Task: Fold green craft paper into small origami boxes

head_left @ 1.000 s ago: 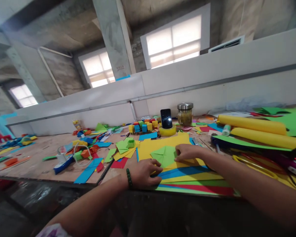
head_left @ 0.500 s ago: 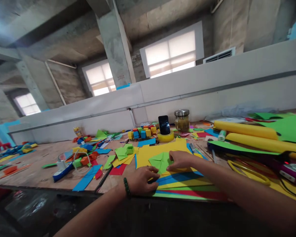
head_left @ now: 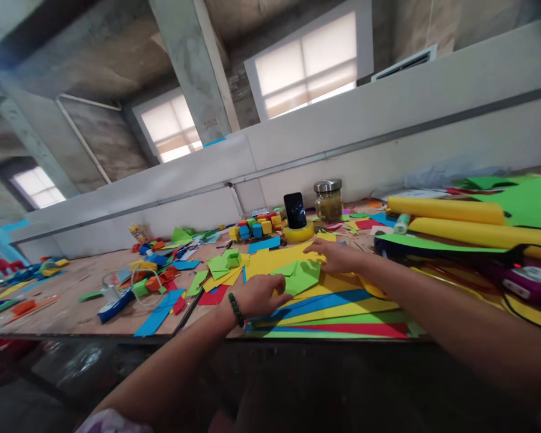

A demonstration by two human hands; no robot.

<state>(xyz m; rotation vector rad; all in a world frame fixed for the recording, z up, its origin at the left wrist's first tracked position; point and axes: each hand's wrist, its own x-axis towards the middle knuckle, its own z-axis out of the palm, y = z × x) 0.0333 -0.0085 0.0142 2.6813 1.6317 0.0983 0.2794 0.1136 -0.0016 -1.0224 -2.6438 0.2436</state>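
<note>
A folded piece of green paper (head_left: 303,278) lies on yellow paper sheets (head_left: 265,263) near the table's front edge. My left hand (head_left: 262,294), with a dark green bead bracelet (head_left: 235,310) at the wrist, rests at the left edge of the green paper. Its fingers are bent, with a gap between thumb and forefinger. Just beyond the paper's upper right side, my right hand (head_left: 340,257) hovers or rests over the yellow sheets with its fingers apart. Under the sheets, blue, green and red strips (head_left: 363,329) stick out toward me.
A phone (head_left: 294,210) leans upright in a yellow tape roll (head_left: 298,233), beside a lidded glass jar (head_left: 328,201). Small paper cubes (head_left: 256,229) stand behind. Yellow rolls (head_left: 446,210) and a purple power strip (head_left: 529,282) lie right. A blue glue gun-like tool (head_left: 116,305) lies left.
My right hand has let go of the green paper and moved up, away from it. My left hand has moved up to the paper's left edge. The camera view has tilted slightly.
</note>
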